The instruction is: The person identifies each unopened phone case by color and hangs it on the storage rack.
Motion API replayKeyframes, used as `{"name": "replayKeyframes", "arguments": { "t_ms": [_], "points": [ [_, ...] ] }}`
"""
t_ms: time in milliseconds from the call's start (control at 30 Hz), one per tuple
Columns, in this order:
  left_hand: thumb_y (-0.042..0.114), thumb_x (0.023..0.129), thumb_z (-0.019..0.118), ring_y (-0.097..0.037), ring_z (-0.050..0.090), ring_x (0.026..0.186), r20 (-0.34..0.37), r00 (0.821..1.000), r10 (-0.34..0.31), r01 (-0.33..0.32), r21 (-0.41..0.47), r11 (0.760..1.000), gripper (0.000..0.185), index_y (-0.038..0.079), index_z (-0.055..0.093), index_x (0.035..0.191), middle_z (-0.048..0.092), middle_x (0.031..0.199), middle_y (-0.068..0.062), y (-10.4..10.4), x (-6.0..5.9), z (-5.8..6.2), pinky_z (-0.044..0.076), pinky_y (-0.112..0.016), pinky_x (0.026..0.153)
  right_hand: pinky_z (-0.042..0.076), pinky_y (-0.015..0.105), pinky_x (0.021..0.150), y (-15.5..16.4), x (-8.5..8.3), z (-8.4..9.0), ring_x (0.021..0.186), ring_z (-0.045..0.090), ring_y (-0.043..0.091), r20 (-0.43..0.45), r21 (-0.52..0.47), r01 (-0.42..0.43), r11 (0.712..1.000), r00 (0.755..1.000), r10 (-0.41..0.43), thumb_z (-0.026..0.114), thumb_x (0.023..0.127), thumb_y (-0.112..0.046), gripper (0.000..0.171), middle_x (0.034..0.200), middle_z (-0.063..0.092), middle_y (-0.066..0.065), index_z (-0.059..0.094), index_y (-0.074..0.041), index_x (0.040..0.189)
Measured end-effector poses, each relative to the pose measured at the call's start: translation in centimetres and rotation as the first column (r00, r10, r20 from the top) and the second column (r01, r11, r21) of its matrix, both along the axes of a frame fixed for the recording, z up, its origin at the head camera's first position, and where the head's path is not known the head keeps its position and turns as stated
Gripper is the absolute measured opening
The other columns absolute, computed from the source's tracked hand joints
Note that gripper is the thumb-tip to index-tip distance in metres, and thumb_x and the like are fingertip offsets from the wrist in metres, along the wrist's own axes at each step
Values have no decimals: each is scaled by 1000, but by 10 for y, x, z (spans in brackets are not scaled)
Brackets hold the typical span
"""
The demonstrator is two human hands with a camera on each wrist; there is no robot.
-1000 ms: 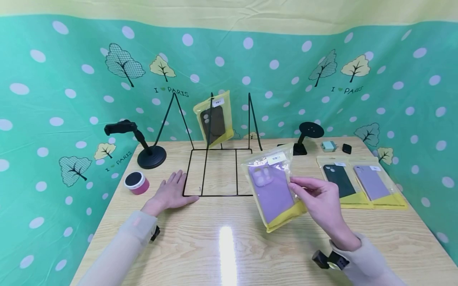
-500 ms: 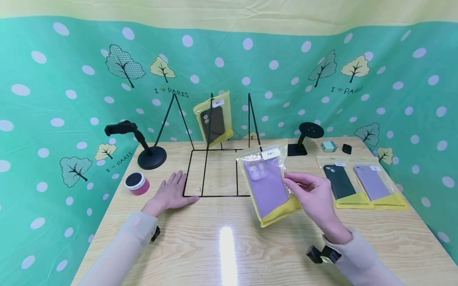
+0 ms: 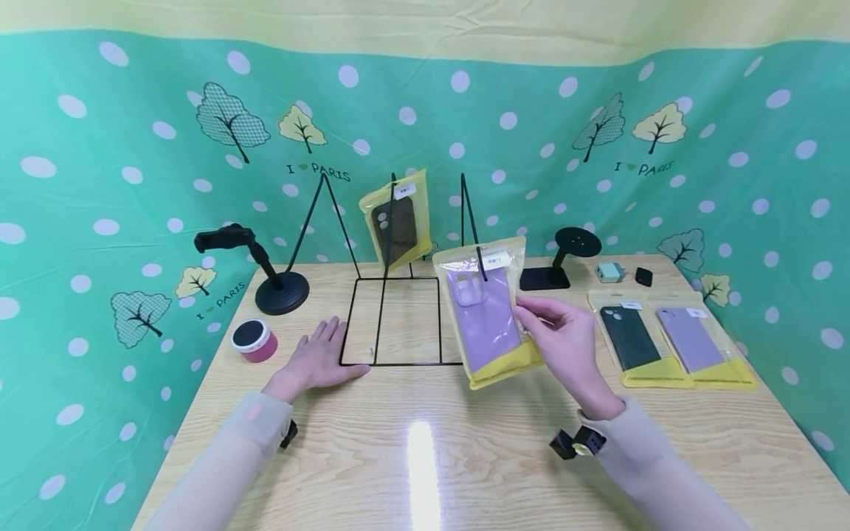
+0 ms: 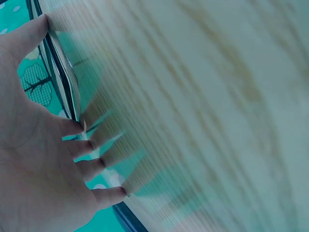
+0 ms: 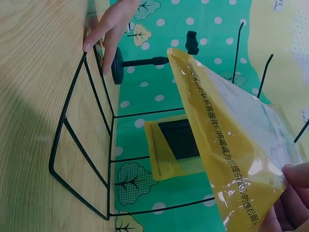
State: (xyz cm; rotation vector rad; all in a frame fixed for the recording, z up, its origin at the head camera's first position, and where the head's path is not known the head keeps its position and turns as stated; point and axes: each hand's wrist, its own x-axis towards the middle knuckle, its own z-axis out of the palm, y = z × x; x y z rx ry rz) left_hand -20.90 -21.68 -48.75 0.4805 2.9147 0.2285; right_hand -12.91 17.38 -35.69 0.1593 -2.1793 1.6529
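**Purple case held up at the wire rack**

Green cloth with white dots and little trees hangs behind a pale wooden table (image 3: 412, 457). At the centre of the head view the right hand (image 3: 564, 343) pinches a bagged purple phone case (image 3: 485, 317) by its right edge, holding it upright just above the table, in front of the right side of a black wire rack (image 3: 398, 321). A second bagged case (image 3: 396, 221), dark inside, hangs on the rack's middle prong, upper centre. The left hand (image 3: 319, 358) lies flat on the table with fingers straight, holding nothing, touching the rack's lower left corner. Two more bagged cases (image 3: 671, 339) lie flat at the right. A black stand (image 3: 265, 265) and a pink round speaker (image 3: 254, 339) sit at the left.
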Motion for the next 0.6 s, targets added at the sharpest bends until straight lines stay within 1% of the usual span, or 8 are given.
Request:
{"name": "replayKeyframes", "arguments": {
  "t_ms": [33,100,200,333,367,467,600],
  "points": [
    [76,78,50,-43,16,139,-1,1000,1,-1,1,1000,111,-3,22,149,18,153,-24,0,1,0,19,-66,102,53,23,69,0,-3,-1,85,67,14,-5,0,3,1000,1000,-3,73,85,-7,18,97,71,11,73,1,102],
    [76,78,51,-42,16,139,1,1000,3,-3,4,1000,110,-3,22,149,17,153,-24,0,1,0,19,-66,102,53,21,68,-4,-5,3,83,67,13,-11,1,5,1000,1000,-5,72,86,-5,18,96,71,13,72,2,102],
    [75,78,52,-43,16,139,4,1000,6,-6,7,1000,110,-3,22,149,17,153,-24,0,2,1,19,-66,102,52,20,66,-9,-10,8,80,66,13,2,-2,11,1000,1000,-11,71,86,-6,18,96,70,13,72,3,102],
    [74,79,53,-43,15,139,9,1000,7,-7,11,1000,109,-3,21,149,17,154,-24,0,1,1,18,-66,102,53,22,67,-15,-21,12,78,66,20,4,-16,10,1000,1000,-10,70,87,-2,16,96,69,16,70,5,101],
    [74,79,53,-43,15,139,10,1000,7,-8,12,1000,109,-3,21,149,17,154,-24,0,1,1,18,-66,102,52,21,67,-16,-26,11,79,66,21,-6,-13,12,1000,1000,-13,70,86,-1,16,95,69,17,70,6,100],
    [75,79,52,-44,15,138,12,1000,5,-5,13,1000,110,-4,22,149,17,153,-25,0,1,1,18,-67,102,52,21,65,-15,-45,1,77,66,21,-44,-25,16,1000,999,-17,71,85,-1,14,93,70,17,71,5,97],
    [77,78,51,-44,16,138,15,1000,1,-1,2,1000,111,-4,22,149,17,153,-25,0,-1,3,19,-67,101,52,21,64,-12,-72,-12,75,66,17,-80,-22,30,999,996,-31,73,84,-6,12,91,71,12,74,0,95]
  ]
}}
